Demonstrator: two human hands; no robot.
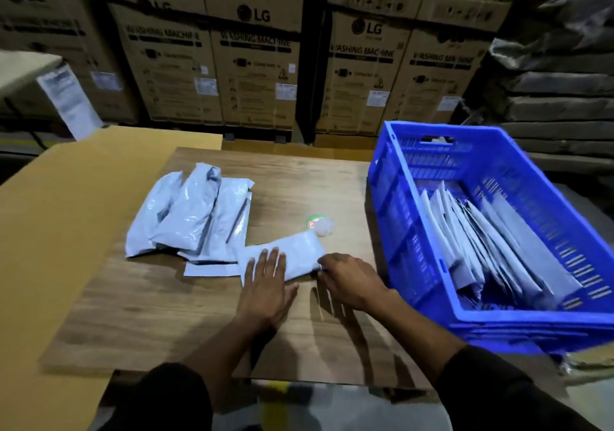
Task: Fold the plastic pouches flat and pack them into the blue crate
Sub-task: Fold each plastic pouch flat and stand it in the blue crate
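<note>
Pouch (282,258): our left hand (265,284) presses flat-fingered, right hand (349,281) pinches end; fold may spring open once released, before crate (415,204).

A wood-grain bench (166,314) stands in a dim storeroom, a tan cardboard sheet (66,231) overlapping its left side. Behind it rise stacked brown washing machine cartons (255,75); dark wrapped bundles (558,75) pile up at the right.
</note>
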